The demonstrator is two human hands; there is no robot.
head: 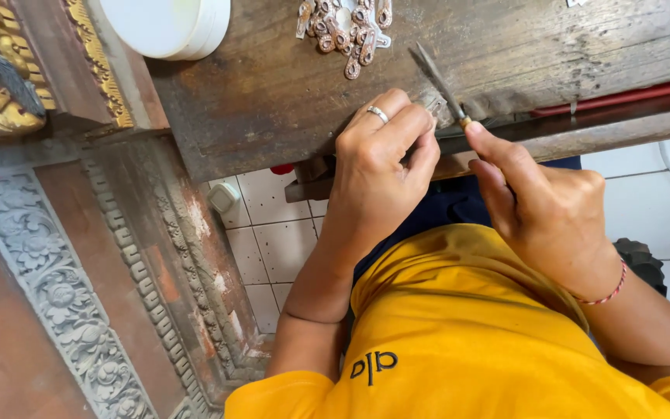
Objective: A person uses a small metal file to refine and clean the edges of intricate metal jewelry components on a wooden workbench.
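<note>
Now the right hand [540, 206] is gripping a slim metal file [437, 77] slanting up-left over the worn wooden bench [273, 85], while the left hand [381, 151] is pinching what is perhaps a small metal piece [433, 105].

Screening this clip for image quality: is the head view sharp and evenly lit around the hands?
Head view: even, soft light, no glare; left hand and right hand are sharp, the file slightly soft; faint shadow under the bench edge; mild wide-angle bending at the carved frame.

A thin dark metal file [437, 76] is slanting up-left from the right hand's fingertips, its tip crossing a small silvery piece [433, 104] pinched at the left hand's fingertips.
</note>
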